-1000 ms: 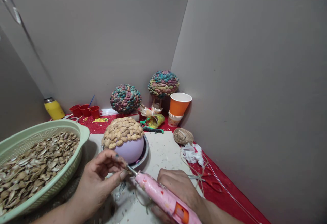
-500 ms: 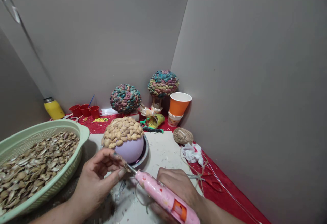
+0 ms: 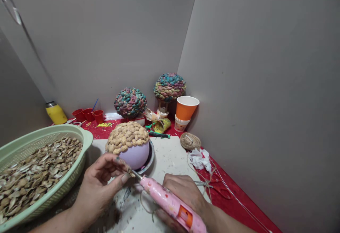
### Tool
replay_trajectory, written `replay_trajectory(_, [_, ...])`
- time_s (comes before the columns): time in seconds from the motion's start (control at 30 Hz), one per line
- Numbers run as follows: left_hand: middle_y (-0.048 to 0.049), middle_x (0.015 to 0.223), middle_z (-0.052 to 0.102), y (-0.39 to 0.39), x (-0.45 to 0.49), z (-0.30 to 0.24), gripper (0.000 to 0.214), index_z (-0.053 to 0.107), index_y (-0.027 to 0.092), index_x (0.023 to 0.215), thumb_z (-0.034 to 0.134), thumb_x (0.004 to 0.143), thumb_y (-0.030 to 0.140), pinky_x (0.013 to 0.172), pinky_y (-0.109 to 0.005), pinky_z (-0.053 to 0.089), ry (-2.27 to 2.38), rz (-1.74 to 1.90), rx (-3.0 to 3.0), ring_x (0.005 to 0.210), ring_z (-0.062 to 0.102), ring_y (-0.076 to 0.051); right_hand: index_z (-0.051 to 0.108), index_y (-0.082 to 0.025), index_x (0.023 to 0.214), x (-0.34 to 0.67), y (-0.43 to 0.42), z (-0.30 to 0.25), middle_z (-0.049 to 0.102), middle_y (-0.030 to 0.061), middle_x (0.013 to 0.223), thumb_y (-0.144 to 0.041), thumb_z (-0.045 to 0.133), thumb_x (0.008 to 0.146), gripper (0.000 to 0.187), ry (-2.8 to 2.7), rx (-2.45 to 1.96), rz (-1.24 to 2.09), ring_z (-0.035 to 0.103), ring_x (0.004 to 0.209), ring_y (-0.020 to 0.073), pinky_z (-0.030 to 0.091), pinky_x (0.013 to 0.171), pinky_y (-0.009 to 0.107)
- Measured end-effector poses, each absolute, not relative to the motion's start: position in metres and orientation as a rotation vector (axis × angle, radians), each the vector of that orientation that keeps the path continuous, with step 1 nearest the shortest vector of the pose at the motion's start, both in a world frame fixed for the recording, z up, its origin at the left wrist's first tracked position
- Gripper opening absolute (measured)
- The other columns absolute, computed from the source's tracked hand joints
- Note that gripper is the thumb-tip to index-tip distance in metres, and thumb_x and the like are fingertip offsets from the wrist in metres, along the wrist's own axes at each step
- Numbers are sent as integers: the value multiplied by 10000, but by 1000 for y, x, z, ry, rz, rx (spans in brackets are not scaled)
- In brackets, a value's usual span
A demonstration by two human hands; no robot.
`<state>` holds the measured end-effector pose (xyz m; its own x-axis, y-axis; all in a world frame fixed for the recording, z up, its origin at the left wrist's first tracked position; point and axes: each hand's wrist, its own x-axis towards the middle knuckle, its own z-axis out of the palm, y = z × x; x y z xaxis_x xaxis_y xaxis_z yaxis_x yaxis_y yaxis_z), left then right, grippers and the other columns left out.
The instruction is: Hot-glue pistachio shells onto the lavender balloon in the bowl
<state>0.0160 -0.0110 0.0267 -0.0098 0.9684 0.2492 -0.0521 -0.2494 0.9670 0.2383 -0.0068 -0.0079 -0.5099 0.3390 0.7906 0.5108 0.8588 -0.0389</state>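
Observation:
My right hand grips a pink glue gun, its metal tip pointing up-left. My left hand pinches a small shell right at that tip. Just behind them a lilac ball sits in a dark dish, and its upper half is covered with tan shells. At the left a pale green basket holds many loose shells.
Two finished multicoloured shell balls stand at the back, with stacked orange paper cups, three small red cups and a yellow bottle. A ball of twine, crumpled tissue and red scissors lie at the right, near the grey walls.
The glue gun and both hands have shifted slightly up and left; the left fingers still pinch the shell at the nozzle. Nothing else moved.

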Motion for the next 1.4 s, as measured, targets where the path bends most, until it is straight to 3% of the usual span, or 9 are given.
replay_trajectory(1.4, [30, 745, 724, -11, 13, 28, 209, 673, 216, 803, 751, 676, 69, 665, -163, 583, 1066, 1555, 1446, 679, 693, -107, 452, -209, 606, 241, -8, -15, 439, -30, 489, -436, 292, 1018, 497, -2190, -655, -310, 376, 430, 112, 221, 442, 288])
